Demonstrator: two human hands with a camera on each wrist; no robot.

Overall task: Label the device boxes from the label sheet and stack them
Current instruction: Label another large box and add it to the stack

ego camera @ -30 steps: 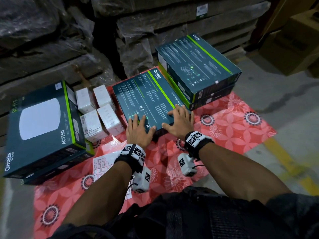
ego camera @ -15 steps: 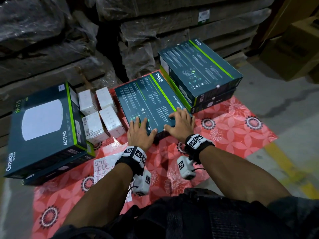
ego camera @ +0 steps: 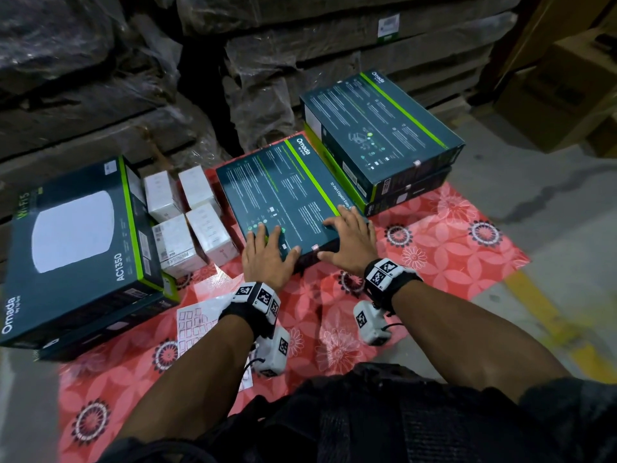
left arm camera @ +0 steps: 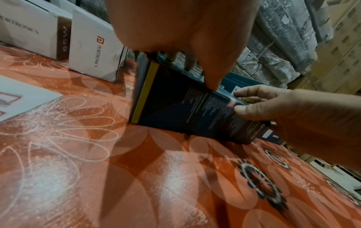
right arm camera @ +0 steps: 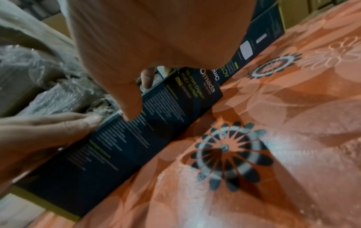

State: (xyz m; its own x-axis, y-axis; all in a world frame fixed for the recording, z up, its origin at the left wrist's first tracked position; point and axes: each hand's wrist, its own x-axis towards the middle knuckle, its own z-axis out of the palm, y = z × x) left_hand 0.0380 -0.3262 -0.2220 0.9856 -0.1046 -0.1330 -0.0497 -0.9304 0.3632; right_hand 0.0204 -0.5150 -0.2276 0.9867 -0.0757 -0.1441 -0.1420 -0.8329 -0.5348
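Note:
A flat dark teal Omada box lies in the middle of the red floral mat. My left hand lies flat on its near left corner, thumb against the front edge. My right hand lies flat on the near right part. A small pink label sits on the front edge between the thumbs. In the left wrist view my right hand presses thumb and forefinger beside that label. The label sheet lies on the mat under my left wrist.
Two more teal boxes are stacked at the right, touching the middle box. At the left stands another stack topped by an AC1350 box. Several small white boxes sit between. Wrapped pallets rise behind; concrete floor lies right.
Both hands stay pressed on the middle box's near edge. Only my view has shifted a little.

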